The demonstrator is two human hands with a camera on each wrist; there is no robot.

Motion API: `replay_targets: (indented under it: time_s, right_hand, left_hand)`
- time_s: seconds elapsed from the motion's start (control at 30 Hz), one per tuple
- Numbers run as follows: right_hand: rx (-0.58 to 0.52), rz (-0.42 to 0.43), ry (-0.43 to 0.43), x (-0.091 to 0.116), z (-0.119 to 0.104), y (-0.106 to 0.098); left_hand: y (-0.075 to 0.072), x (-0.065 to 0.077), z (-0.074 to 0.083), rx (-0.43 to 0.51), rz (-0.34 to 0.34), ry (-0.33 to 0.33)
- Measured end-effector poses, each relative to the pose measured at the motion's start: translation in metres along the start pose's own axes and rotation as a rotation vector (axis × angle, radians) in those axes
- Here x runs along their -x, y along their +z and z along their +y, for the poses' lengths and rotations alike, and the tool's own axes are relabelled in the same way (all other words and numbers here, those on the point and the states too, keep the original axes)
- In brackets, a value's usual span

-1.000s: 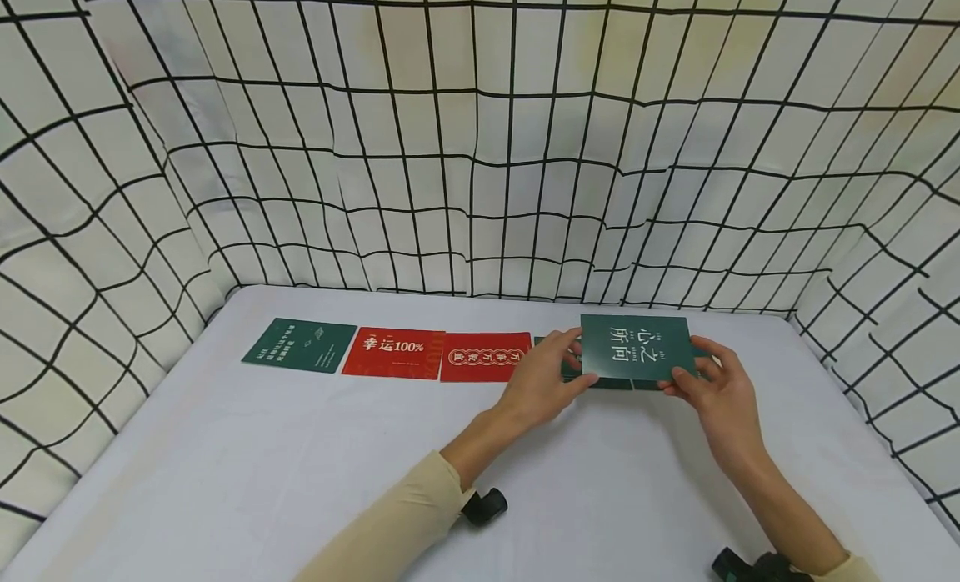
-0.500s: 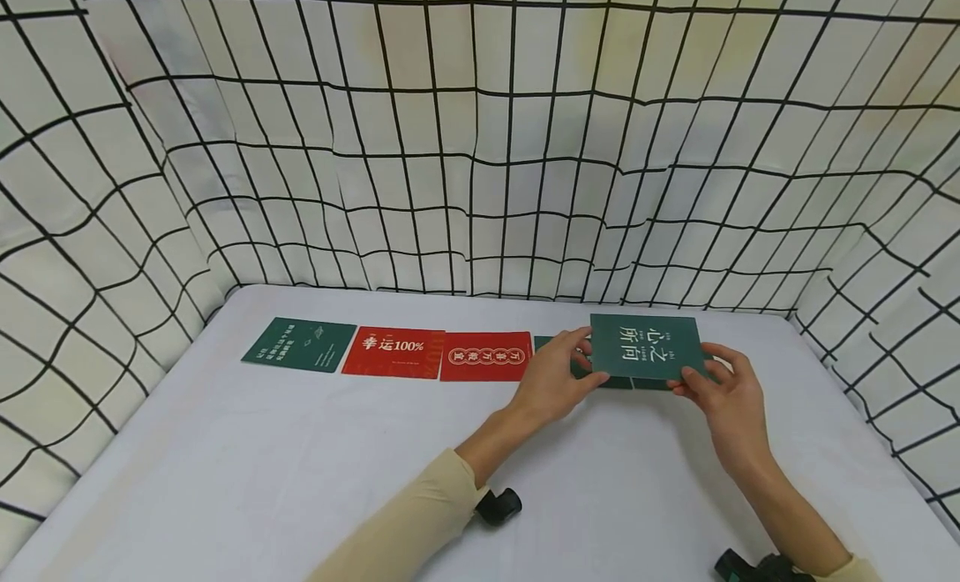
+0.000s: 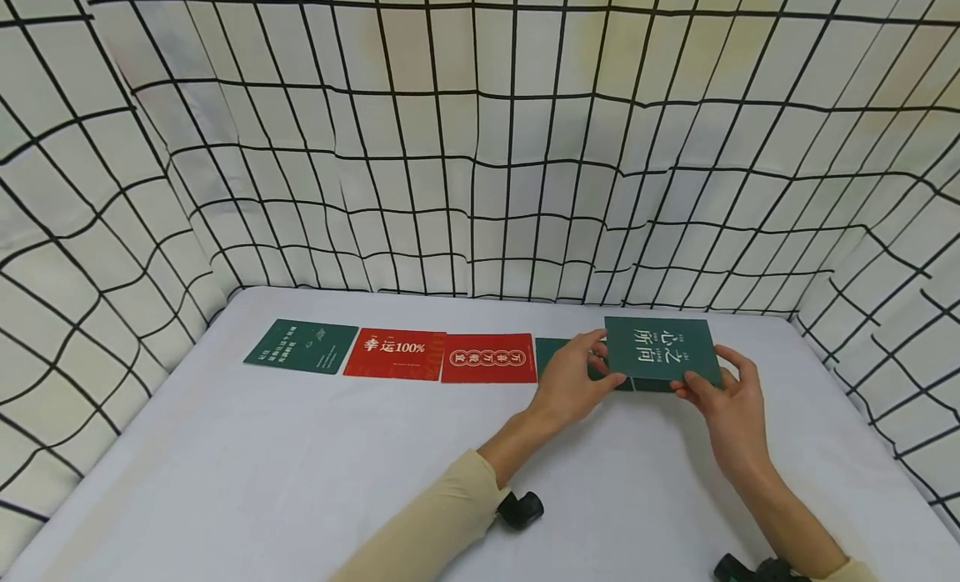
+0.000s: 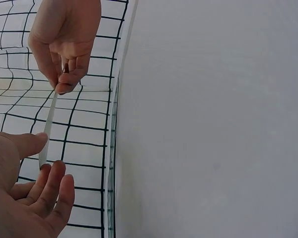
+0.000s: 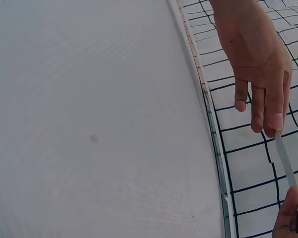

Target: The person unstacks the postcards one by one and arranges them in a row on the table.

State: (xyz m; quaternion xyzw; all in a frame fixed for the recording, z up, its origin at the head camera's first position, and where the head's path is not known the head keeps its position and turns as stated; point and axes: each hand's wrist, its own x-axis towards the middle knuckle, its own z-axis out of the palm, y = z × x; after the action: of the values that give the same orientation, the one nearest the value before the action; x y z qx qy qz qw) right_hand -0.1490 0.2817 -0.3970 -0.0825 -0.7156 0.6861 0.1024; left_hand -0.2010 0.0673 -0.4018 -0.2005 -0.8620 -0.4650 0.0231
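Note:
In the head view, my left hand and right hand hold a green card with white characters, tilted above the table. The left thumb and fingers pinch its left side; the right ones pinch its lower right. Edge-on in the left wrist view, the card is a pale strip; whether several are stacked cannot be told. Under it lie green cards, one partly covered by my left hand, another showing only its near edge. Left of these lie a red card, another red card and a green card.
The cards lie in a row toward the far side of a white-covered table. A black wire grid over white sheeting stands behind and at both sides. Black cameras are worn at the wrists.
Both hands have shifted the held green card a little to the right, uncovering more of the green card beneath its left side. The cards on the table stay put.

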Motion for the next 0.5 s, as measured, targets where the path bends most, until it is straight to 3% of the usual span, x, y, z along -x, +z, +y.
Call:
replay_targets:
  time_s: [0.5]
  right_hand:
    - [-0.007,0.033,0.031,-0.0049,0.0028,-0.0043]
  left_hand:
    - [0.0071,-0.0029,0.0024,0.042,-0.008,-0.025]
